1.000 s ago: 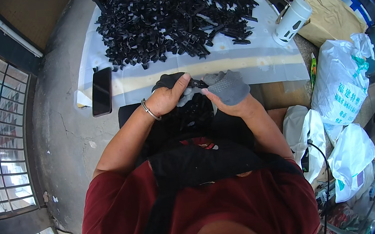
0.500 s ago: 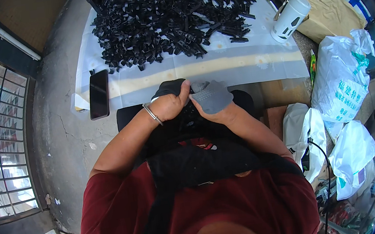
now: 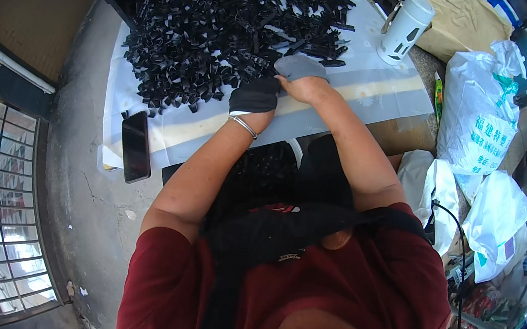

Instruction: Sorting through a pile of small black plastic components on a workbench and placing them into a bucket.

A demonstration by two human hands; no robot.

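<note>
1. Reaching forward, the left hand [image 3: 254, 96] and right hand [image 3: 301, 73], both gloved, are touching the near edge of the black plastic pieces [image 3: 226, 29].
2. Whether the fingers are closing on pieces, I cannot tell.
3. The white sheet [image 3: 361, 95] is keeping the heap off the concrete.

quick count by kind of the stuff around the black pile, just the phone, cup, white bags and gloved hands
Phone: 1, dark, flat on the sheet's left edge
White perforated cup: 1, lying tilted at the right
White plastic bags: 3, at the right
Gloved hands: 2, the left hand in black, the right hand in grey, both at the edge of the pile of black pieces
Total: 7
</note>
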